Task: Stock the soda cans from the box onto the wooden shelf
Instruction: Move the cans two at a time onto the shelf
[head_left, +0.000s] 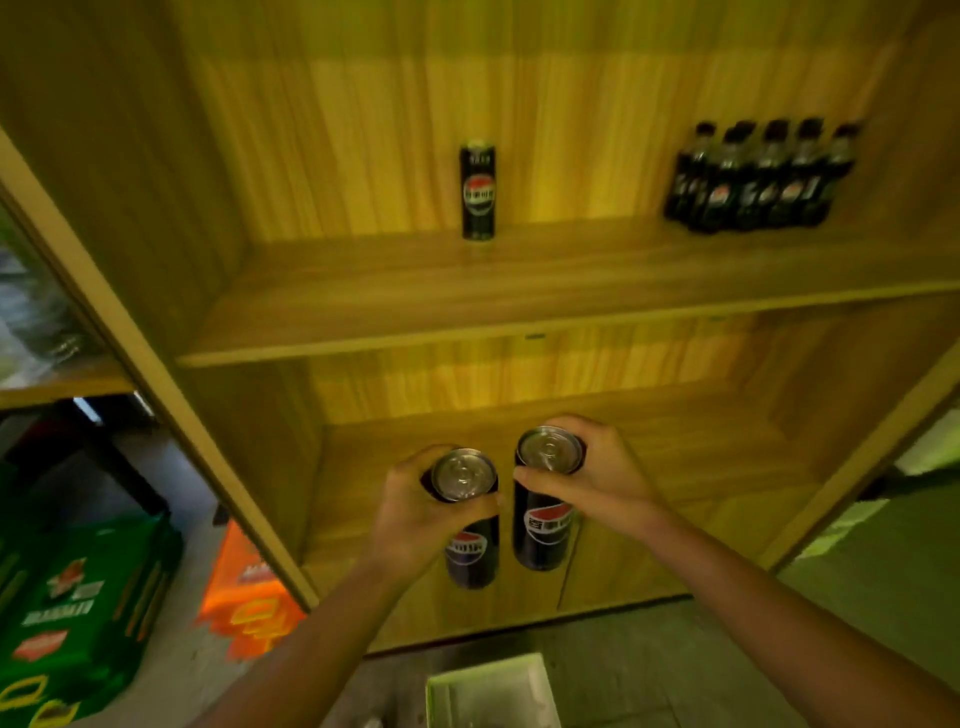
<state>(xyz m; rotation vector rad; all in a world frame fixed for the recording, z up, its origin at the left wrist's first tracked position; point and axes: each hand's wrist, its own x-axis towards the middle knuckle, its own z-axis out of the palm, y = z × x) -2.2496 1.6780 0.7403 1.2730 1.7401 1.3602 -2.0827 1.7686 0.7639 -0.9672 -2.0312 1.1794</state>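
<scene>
Each hand, the left hand (410, 512) and the right hand (597, 478), has its fingers wrapped tight around one can, left can (470, 525) and right can (545, 499), held upright before the wooden shelf (519, 291), probably to stand beside the lone can (478, 189).

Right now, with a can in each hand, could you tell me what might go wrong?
The left hand and right hand grip their cans near the rims, so the left can or right can might slip. Held close together, they could knock. On the upper shelf, the lone can could topple if bumped.
</scene>
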